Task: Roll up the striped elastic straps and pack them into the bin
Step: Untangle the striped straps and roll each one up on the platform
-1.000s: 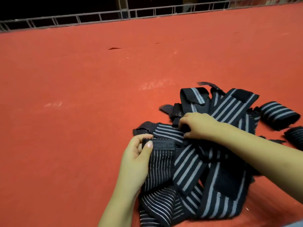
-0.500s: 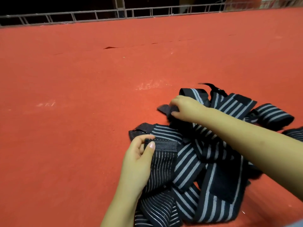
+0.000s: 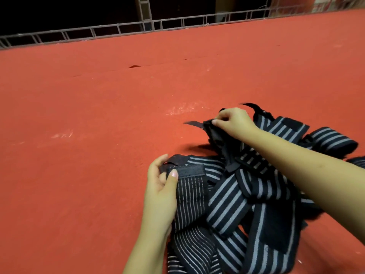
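Note:
A tangled heap of black elastic straps with grey stripes lies on the red surface at the lower right. My left hand pinches the near end of one finely striped strap at its dark fastening patch. My right hand reaches across the heap and grips a dark strap end, lifted a little off the surface. A rolled strap lies at the right edge, beyond my right forearm. No bin is in view.
The red felt-like surface stretches far to the left and back. A metal rail runs along its far edge, with darkness behind it. A small tear marks the cloth near the back.
My right hand has moved from the middle of the heap toward its far side and has taken hold of a dark strap end, lifting it. My left hand keeps its pinch.

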Tool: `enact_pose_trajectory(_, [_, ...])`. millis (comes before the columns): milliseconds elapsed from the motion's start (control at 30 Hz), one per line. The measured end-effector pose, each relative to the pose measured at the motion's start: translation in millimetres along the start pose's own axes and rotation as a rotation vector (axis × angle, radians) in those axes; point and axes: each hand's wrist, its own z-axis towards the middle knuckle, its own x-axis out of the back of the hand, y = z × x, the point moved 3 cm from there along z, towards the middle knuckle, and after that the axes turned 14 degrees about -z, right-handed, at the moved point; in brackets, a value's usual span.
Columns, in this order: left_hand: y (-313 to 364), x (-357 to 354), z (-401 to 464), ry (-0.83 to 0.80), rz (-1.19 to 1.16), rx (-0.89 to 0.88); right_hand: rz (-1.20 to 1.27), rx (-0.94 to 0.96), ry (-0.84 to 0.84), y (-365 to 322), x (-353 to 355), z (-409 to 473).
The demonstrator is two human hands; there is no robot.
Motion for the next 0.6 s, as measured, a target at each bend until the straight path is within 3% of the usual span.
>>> enact_pose_trajectory(133, [7.7, -9.5, -0.2, 0.029, 0.065, -0.076, 0.214, 0.022, 0.162, -17.3, 45.9, -9.2])
enact_pose_trajectory(500, [54.2, -43.8, -9.1, 0.119, -0.057, -0.088, 0.913, 0.082, 0.572, -57.6, 174.0, 3.0])
enact_pose_trajectory(567, [58.1, -46.8, -10.6, 0.117, -0.023, -0.123, 0.96, 0.076, 0.562, -54.6, 181.6, 5.6])
enact_pose_trajectory(600, [57.3, -47.5, -11.1, 0.113, -0.013, -0.133, 0.857, 0.073, 0.477, -52.7, 179.8, 4.8])
